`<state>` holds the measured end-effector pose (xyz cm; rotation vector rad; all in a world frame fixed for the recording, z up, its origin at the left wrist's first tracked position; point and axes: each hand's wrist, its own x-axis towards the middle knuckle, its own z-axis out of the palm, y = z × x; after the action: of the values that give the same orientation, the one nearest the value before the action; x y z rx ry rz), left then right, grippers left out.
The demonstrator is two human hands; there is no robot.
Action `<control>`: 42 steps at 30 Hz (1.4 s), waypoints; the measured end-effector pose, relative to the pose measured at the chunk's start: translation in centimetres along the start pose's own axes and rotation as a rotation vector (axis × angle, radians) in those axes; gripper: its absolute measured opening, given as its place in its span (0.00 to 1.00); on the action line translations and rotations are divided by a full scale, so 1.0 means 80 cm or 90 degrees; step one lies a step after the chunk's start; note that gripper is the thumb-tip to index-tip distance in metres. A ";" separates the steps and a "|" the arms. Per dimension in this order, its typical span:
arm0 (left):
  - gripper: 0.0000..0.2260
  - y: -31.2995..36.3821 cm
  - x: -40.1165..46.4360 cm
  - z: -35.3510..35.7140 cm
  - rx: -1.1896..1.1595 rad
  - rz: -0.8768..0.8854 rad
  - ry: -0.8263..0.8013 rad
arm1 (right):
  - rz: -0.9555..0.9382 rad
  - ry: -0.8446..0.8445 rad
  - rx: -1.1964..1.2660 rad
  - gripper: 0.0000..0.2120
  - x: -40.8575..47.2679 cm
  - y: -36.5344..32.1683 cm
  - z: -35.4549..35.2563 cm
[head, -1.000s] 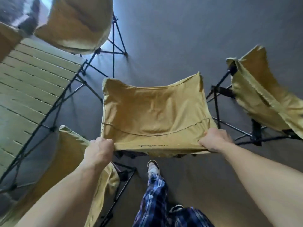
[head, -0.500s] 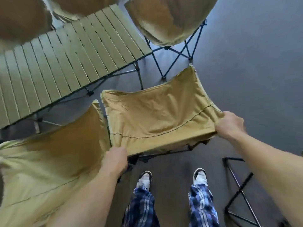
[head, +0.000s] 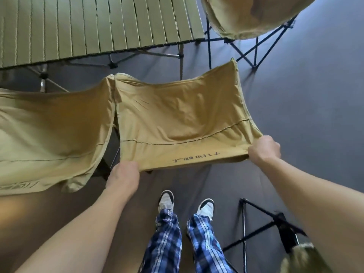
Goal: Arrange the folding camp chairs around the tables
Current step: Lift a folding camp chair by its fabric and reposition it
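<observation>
The tan fabric folding camp chair [head: 177, 123], facing the slatted olive table [head: 98, 26] beside a second tan chair [head: 49, 134], is gripped at its top corners by the left hand [head: 124, 178] and the right hand [head: 264, 148]. It should be set down level, square to the table edge. Its frame and the curled fingers are hidden.

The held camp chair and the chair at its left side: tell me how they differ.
The held camp chair is gripped at its near edge by the left hand and right hand; the left chair is untouched. The held one shows whole; the left one is cut off by the frame. Both are tan fabric with a dark seam and face the slatted table.
</observation>
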<state>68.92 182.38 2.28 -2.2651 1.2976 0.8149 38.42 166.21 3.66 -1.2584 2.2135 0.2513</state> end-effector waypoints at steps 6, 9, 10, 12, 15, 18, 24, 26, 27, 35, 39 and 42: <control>0.14 -0.011 -0.007 0.004 -0.007 -0.004 0.010 | -0.012 -0.013 -0.065 0.03 -0.008 -0.002 0.005; 0.15 -0.019 -0.010 0.001 -0.007 0.011 0.000 | -0.015 -0.016 -0.090 0.02 -0.018 0.000 0.009; 0.15 -0.020 -0.011 0.000 -0.002 0.014 -0.002 | -0.015 -0.016 -0.095 0.02 -0.020 -0.001 0.010; 0.15 -0.022 -0.012 -0.001 0.002 0.019 -0.001 | -0.012 -0.018 -0.100 0.03 -0.022 -0.002 0.011; 0.13 -0.023 -0.010 -0.003 0.007 0.023 -0.002 | -0.014 -0.010 -0.109 0.04 -0.023 -0.002 0.013; 0.10 -0.020 -0.011 -0.006 0.024 0.013 -0.008 | -0.035 0.015 -0.107 0.10 -0.026 0.004 0.018; 0.14 -0.016 -0.011 -0.020 0.197 0.060 -0.066 | -0.087 0.027 -0.030 0.18 -0.048 0.031 0.021; 0.11 -0.002 -0.012 -0.034 0.316 0.134 -0.051 | -0.065 0.023 -0.007 0.20 -0.058 0.044 0.019; 0.12 0.011 -0.012 -0.039 0.354 0.179 -0.034 | -0.046 0.019 -0.002 0.23 -0.065 0.054 0.017; 0.11 0.187 -0.074 -0.043 0.314 0.551 0.150 | 0.125 0.022 0.007 0.18 -0.134 0.191 0.003; 0.14 0.277 -0.142 0.006 0.324 0.709 0.152 | 0.134 0.133 -0.158 0.29 -0.186 0.300 0.005; 0.20 0.337 -0.207 0.061 0.317 0.772 0.103 | 0.250 0.067 -0.121 0.47 -0.219 0.376 0.028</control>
<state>37.43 182.75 8.04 -1.0197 2.6071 0.5066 21.04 196.05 8.29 -0.9346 2.5673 0.5712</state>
